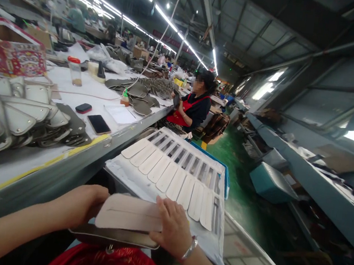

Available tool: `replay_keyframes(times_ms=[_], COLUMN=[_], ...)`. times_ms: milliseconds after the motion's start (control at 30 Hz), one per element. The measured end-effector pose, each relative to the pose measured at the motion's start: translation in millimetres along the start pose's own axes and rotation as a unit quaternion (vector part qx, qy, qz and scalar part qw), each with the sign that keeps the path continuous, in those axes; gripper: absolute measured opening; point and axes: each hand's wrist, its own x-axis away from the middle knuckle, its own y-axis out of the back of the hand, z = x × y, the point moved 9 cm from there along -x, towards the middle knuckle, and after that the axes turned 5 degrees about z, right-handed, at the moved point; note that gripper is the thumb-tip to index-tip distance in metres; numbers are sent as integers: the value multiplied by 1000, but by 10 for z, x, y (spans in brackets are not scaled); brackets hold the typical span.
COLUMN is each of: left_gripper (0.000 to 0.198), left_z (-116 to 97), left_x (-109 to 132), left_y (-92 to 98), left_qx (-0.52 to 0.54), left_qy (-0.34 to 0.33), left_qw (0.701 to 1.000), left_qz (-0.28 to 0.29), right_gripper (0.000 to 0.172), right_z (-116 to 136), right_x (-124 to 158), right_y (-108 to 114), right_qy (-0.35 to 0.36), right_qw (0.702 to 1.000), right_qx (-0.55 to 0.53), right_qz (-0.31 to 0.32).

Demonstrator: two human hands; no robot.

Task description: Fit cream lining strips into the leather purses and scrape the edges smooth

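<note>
Low in front of me is a pale rounded panel (130, 213) with a thin dark line along its length. My left hand (86, 203) curls round its left end, and some of the fingertips are hidden behind it. At the other end my right hand (173, 226) grips the panel, fingers over the top and thumb at the lower edge. Directly beneath lies a dark bag piece (112, 236) with pale edging and a small metal fitting, close to my red apron. Beyond my hands, a slotted white rack (215, 244) carries several similar pale strips (168, 176).
On the workbench (59, 165) to my left are stacked grey-white pieces (17, 117), a phone (98, 124), a glue bottle (125, 98) and a red-lidded jar (74, 72). A co-worker in a red apron (188, 106) sits beyond the rack. A teal bin (270, 182) stands right.
</note>
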Motion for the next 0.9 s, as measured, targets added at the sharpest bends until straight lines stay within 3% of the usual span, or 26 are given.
replay_keyframes(times_ms=[167,300,533,900], left_gripper=[33,38,41,57], left_z=[440,682,799,900], left_x=[253,483,508,335], left_y=[254,126,-295,-365], left_qx=[97,124,131,207], left_qy=[104,131,165,186], left_qw=[983,968,966,957], left_qz=[-119,-177,-148,-79], right_gripper=[109,116,116,91], right_z=[242,398,576,683], right_x=[-91,-139,-266,-236], right_y=[-79,-205,-363,-323], right_qy=[50,70,93,163], right_qw=[996,991,981,967], right_qx=[64,103,145,105], right_qz=[30,40,86,167])
